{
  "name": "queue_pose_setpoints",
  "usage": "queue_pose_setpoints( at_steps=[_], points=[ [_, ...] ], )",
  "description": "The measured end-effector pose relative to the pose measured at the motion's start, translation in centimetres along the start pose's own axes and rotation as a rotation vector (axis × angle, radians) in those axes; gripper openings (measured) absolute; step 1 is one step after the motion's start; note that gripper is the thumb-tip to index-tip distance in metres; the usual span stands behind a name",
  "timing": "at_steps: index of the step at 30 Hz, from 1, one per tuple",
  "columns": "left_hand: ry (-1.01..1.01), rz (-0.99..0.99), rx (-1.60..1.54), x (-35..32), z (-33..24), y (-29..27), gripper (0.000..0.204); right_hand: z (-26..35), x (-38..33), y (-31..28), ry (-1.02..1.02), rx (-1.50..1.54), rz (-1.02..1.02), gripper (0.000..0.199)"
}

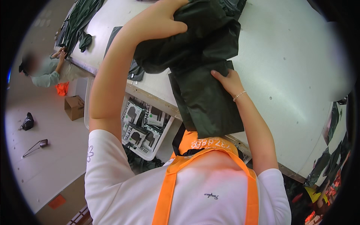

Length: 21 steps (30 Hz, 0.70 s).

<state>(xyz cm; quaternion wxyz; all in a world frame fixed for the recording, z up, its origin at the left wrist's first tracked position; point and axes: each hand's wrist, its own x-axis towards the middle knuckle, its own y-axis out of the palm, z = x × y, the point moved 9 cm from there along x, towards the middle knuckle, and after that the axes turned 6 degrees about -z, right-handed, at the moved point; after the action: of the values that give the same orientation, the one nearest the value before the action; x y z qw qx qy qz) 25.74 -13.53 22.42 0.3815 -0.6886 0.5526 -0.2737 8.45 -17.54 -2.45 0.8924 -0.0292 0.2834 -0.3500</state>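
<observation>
A large piece of dark green, smooth fabric (208, 93) spreads from the table's far side over its near edge. Its lower part lies in flat, folded layers that hang toward my apron; its upper part is bunched up. My left hand (163, 18) grips the bunched part at the top, thumb showing and the other fingers mostly hidden. On the right edge of the folded part, my right hand (229, 83) pinches the fabric, its thumb on top and the fingers underneath. I cannot make out what kind of item the fabric is.
Below the edge of the white table (273, 93), a white basket (150, 155) holds several flat packages. More dark cloth (77, 24) lies at the far left, where a co-worker (47, 71) handles it. A cardboard box (74, 107) and a long-handled dustpan (43, 143) are on the floor.
</observation>
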Motion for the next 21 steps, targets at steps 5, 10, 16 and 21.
queue_pose_setpoints(
  at_steps=[5, 10, 16, 21],
  points=[
    [-0.123, 0.133, 0.168, -2.9, -2.9, 4.4, 0.052, -1.5, 5.8, -0.4, -0.354, -0.149, -0.302, 0.049],
    [0.077, -0.064, 0.462, -11.4, -3.7, 19.0, 0.064, -3.7, 7.5, 2.8, -0.213, 0.147, 0.03, 0.051],
    [-0.096, -0.089, 0.337, -15.2, -1.2, 28.6, 0.089, -5.3, 5.6, 0.1, 0.239, 0.592, 0.246, 0.058],
    [-0.047, 0.08, 0.325, -16.6, -0.6, 28.4, 0.1, -3.8, 4.4, -7.5, 0.19, 0.58, 0.16, 0.081]
  ],
)
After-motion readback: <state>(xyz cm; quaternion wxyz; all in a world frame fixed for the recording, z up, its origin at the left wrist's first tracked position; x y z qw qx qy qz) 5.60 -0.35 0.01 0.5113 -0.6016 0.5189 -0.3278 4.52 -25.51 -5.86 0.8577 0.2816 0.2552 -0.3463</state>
